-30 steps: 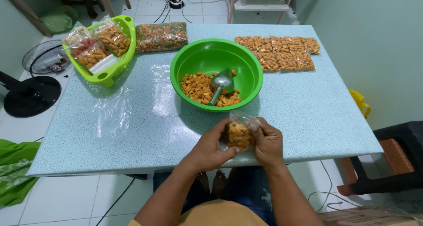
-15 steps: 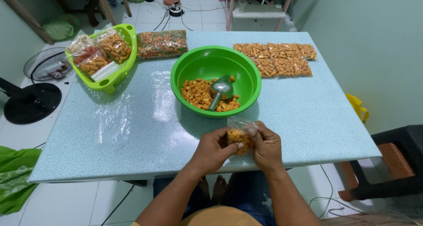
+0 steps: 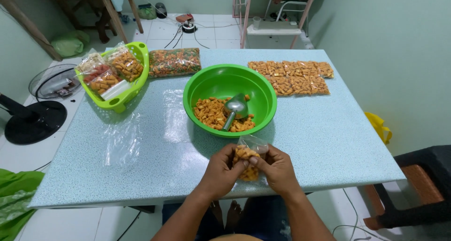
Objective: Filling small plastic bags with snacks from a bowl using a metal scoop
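clear plastic bag of orange snack pieces sits pinched between both hands, just in front of the round green plastic bowl. left hand grips its left side, right hand clamps the right. inside the bowl, a metal scoop rests on loose orange snacks. left of the bowl lies an empty clear bag.

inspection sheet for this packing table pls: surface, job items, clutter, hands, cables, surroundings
Surface: pale blue speckled table, loose clear plastic sheets on it.
Job's things: small clear bag of orange snacks; green round plastic bowl holding snacks and a metal scoop.
Clutter: flat row of filled bags; lime basket of packets; mixed-snack bag.
Grippers: left hand and right hand both grip the bag.
Cables: on floor behind the table.
Surroundings: black fan, dark stool.
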